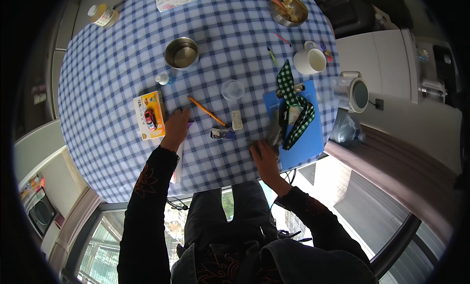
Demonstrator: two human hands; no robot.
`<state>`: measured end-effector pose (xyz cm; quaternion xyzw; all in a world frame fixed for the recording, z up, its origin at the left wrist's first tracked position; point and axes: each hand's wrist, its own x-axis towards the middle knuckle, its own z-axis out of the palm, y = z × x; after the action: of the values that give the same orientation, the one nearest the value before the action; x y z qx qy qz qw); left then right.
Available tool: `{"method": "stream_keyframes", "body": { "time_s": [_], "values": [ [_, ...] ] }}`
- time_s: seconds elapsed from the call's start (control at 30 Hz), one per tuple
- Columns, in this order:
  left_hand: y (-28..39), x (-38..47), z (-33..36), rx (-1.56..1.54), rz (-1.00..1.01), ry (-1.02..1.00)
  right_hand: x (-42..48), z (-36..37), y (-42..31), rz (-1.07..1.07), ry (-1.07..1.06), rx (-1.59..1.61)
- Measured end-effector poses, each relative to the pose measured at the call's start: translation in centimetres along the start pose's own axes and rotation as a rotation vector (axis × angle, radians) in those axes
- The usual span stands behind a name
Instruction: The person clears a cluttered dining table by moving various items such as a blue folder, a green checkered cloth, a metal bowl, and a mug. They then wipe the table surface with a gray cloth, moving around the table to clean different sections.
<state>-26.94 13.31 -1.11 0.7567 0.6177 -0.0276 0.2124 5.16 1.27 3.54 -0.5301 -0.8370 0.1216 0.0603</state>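
Observation:
My left hand (177, 128) lies over a small purple object (190, 124), mostly hidden under its fingers; whether it grips it is unclear. Just left of it, a red toy car (150, 119) rests on a yellow and white box (158, 107). Below the hand is a white and pink item (177, 168). My right hand (266, 160) touches a grey cloth-like thing (274, 131) at the left edge of a blue clipboard (310, 137). A green checked fabric band (307, 119) lies on the clipboard. Between the hands are an orange pencil (206, 111), a white eraser-like block (237, 120) and a small packet (222, 134).
Farther back on the checked tablecloth (227, 23) stand a metal cup (181, 53), a small bottle (164, 79), a clear cup (232, 90), a white mug (309, 60) and a metal bowl (289, 10). A clear pitcher (349, 92) stands at the right edge.

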Motion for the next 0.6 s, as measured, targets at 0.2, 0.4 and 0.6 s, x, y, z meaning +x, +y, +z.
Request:
{"method": "stream_keyframes", "body": {
  "time_s": [0.2, 0.4, 0.6],
  "values": [
    [-0.1, 0.1, 0.2, -0.043, 0.01, 0.016, 2.0, -0.9, 0.6, 0.023, -0.181, 0.546],
    [-0.4, 0.2, -0.1, -0.03, 0.012, -0.04, 7.5, -1.0, 3.7, 0.322, 0.113, 0.203],
    [-0.4, 0.2, -0.2, -0.04, 0.032, -0.027, 2.6, 1.6, 0.4, 0.161, 0.018, 0.066]
  ]
}}
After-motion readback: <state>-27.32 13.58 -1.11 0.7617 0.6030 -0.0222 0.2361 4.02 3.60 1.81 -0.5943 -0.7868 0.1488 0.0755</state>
